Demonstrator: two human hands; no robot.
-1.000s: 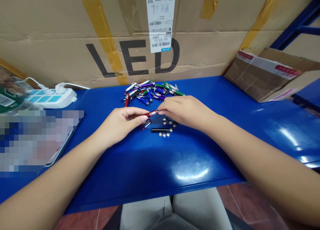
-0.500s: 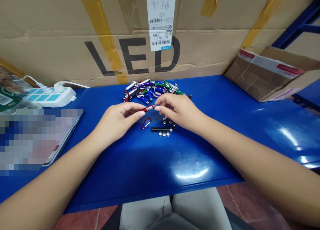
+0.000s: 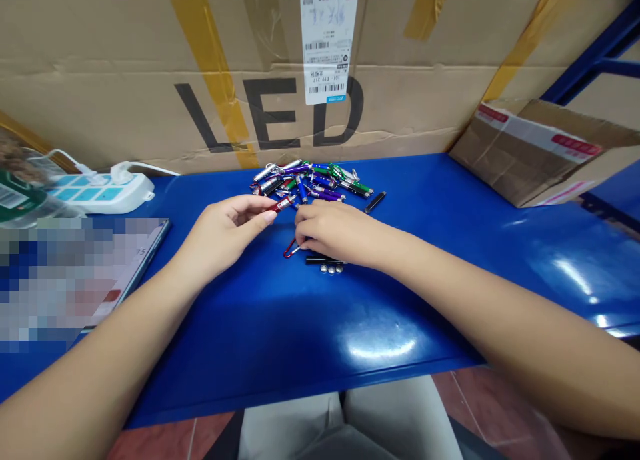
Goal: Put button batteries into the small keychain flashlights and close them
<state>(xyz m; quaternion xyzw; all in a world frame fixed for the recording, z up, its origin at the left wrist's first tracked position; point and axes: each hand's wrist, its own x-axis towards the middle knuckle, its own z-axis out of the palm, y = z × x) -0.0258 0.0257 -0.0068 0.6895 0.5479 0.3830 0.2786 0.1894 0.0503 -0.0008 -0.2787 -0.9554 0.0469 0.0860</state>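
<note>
Red keychain torch (image 3: 283, 203) up at the L-hand fingertips, just in front of the main heap, tilted up to the right, near end between thumb and index, so apparently pinched, though firmness can't be told. L hand (image 3: 225, 237) half open, palm turned inward, remaining fingers loosely curled, nothing else visible in it. R hand (image 3: 335, 235) just right of that torch, low over the shelf, knuckles up, fingers curled down, approx half closed. Red carabiner (image 3: 291, 249) right at those fingertips, upper end hidden under them, so contact likely but grip on it impossible to tell. Black torch barrel (image 3: 320, 261) flat on the shelf just below R hand, one end tucked out of sight beneath it. Three button cells (image 3: 330, 269) in a short row right next to the barrel. Heap of keychain torches (image 3: 310, 183) beyond both hands, mixed blue, purple, green, silver and red, clips tangled. Dark torch tube (image 3: 375, 202) alone just right of the heap. All of it on a glossy blue metal shelf (image 3: 280, 327). Farther out: white-and-teal power strip (image 3: 103, 193) at back L, pixelated flat item (image 3: 65, 280) at L edge, torn cardboard box (image 3: 530, 153) at back R, and big taped carton (image 3: 125, 113) behind, printed "LED", w/ shipping label (image 3: 325, 43) on it.
</note>
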